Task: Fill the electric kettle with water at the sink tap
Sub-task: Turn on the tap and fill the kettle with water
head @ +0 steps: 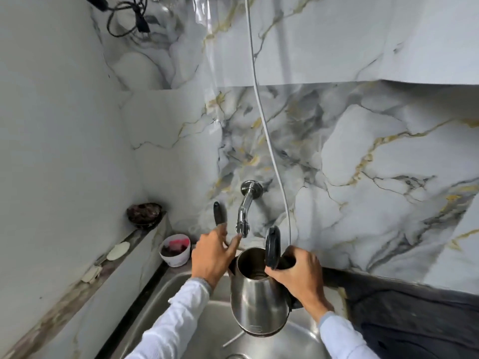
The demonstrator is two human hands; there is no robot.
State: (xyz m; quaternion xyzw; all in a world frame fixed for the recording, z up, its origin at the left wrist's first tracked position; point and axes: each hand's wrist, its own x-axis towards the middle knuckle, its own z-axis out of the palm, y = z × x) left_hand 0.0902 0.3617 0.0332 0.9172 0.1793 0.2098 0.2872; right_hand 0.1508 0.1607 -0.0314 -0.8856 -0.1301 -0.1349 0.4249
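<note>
Step in hand: kettle (259, 294) held over the sink (181, 294), lid (272, 247) flipped up, mouth just below and in front of the tap (243, 216); no water running that I can see
Right hand (295, 274): wrapped tight round the kettle's handle, carrying it clear of the basin
Left hand (213, 255): holding nothing, fingers loosely spread, forefinger up at the tap's nozzle
Next move, I'd say: open the tap, and bring the mouth squarely under the spout
In the way: the upright lid stands close beside the spout; a white cord (269, 141) hangs down just right of it
Around: small white bowl (175, 251) on the corner, dark cloth (401, 307) on the counter to the right
</note>
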